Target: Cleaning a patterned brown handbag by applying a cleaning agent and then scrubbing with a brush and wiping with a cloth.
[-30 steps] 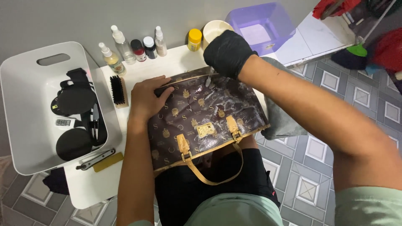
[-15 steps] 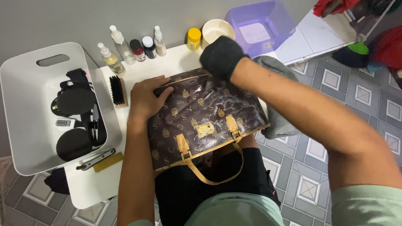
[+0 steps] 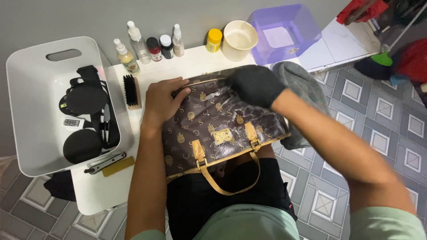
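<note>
The brown handbag (image 3: 218, 124) lies flat, half on the white table (image 3: 102, 191) and half on the person's lap, tan handle (image 3: 231, 178) toward the body. The left hand (image 3: 162, 100) rests spread on the bag's upper left edge, fingers loose and gripping nothing; the right hand (image 3: 253, 84) — in a black glove — presses on the upper right part, and whether it holds anything cannot be told. Around it: a grey cloth (image 3: 298, 86) just right of the bag, a brush (image 3: 131, 91) to the left, bottles (image 3: 153, 46) behind — a white bin (image 3: 26, 111) at far left.
</note>
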